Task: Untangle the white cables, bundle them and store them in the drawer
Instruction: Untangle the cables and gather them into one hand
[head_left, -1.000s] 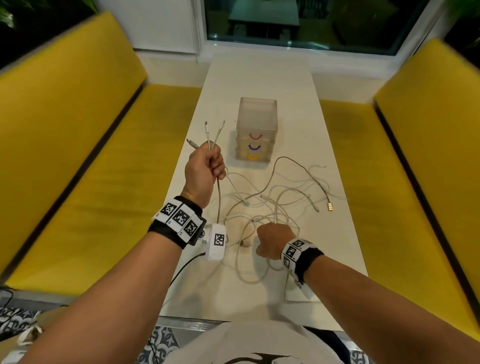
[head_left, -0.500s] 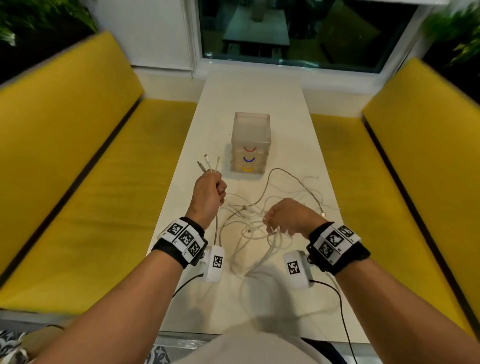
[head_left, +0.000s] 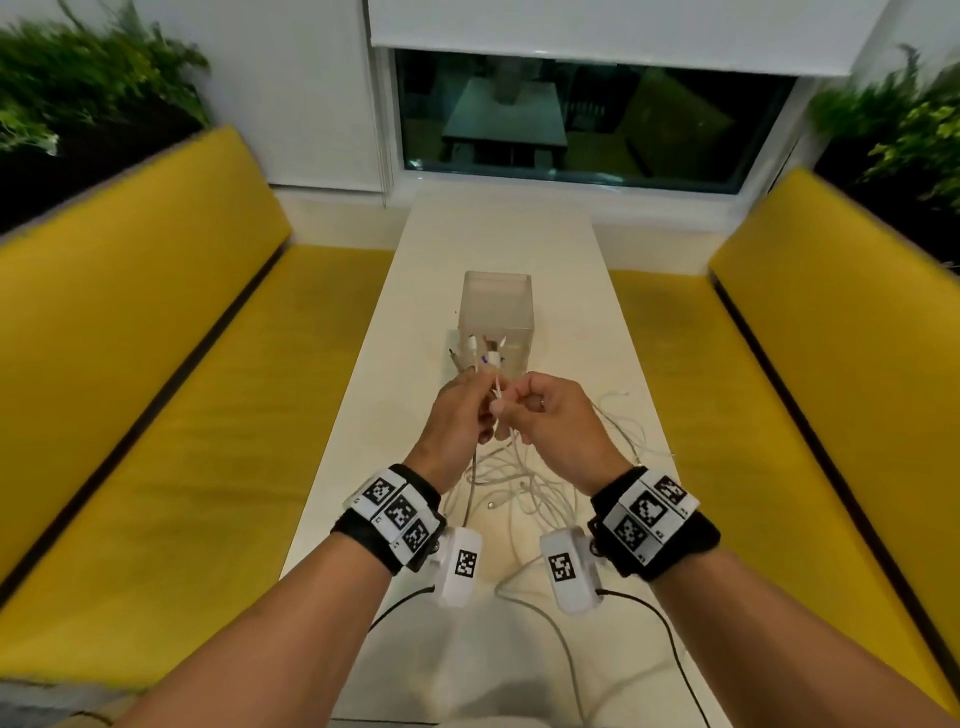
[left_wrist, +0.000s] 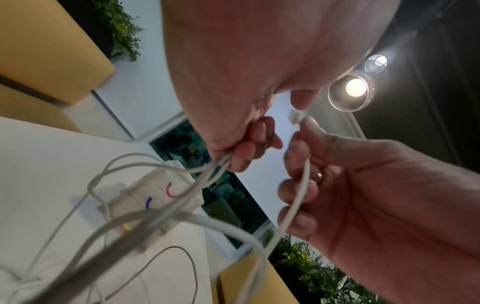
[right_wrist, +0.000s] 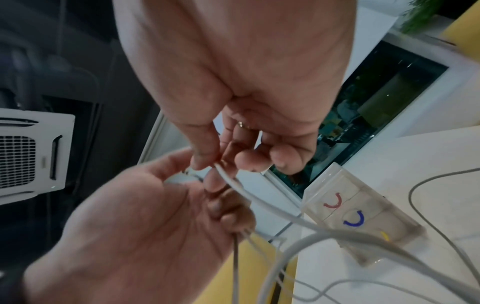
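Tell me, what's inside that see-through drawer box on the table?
Nothing shows through the frosted drawer box. Its red, blue and yellow-handled drawers look closed, so the insides can't really be seen. The white cables are outside it, on the table and in the left hand and right hand.

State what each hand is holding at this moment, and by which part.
The left hand grips several thin white cables together just below their plug ends. The right hand pinches one more white cable just below its plug.

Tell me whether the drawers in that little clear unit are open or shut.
Shut: the drawer unit's three fronts, with red, blue and yellow handles, sit flush. Nothing is pulled out.
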